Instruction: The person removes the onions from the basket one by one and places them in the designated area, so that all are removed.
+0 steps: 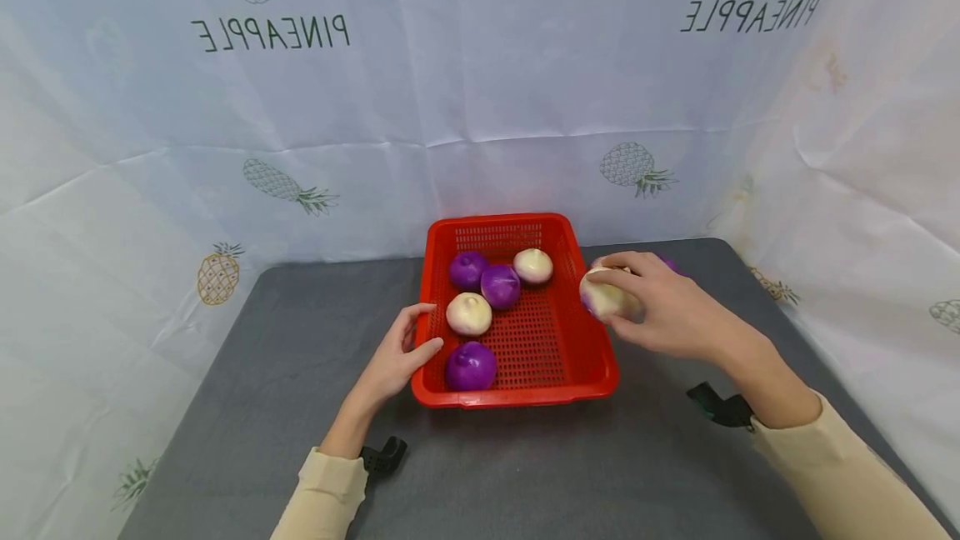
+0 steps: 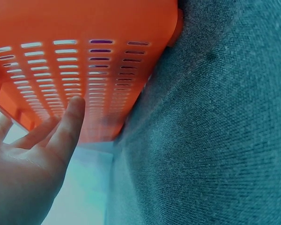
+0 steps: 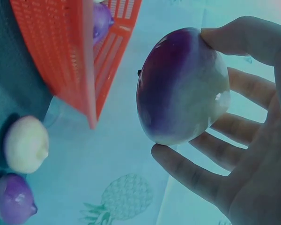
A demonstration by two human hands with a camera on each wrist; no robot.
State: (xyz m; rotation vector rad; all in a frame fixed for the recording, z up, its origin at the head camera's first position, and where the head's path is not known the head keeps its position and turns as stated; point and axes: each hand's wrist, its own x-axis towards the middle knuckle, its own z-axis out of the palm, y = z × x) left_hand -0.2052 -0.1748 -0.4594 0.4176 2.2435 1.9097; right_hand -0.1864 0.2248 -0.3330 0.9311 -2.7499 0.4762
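Observation:
A red plastic basket point(image 1: 517, 396) on the table contains three purple onions point(image 1: 470, 367) and two pale turnips point(image 1: 468, 314). At its left rim is my left hand point(image 1: 390, 361), thumb reaching over the edge. In the left wrist view, several fingers point(image 2: 71, 119) lie along the outside of the slotted wall. My right hand point(image 1: 663, 307) grips a white-and-purple turnip point(image 3: 185, 89) between thumb and fingertips, raised beside the basket's right rim. Below it on the table, a pale turnip point(image 3: 27, 144) and a purple onion point(image 3: 14, 199) show; in the head view the hand mostly hides them.
Grey cloth covers the table point(image 1: 315, 315). A white curtain point(image 1: 480, 90) printed with pineapples hangs behind it and at both sides. Dark straps point(image 1: 384, 455) with wrist cameras sit on both forearms. The basket's front right floor shows bare slots.

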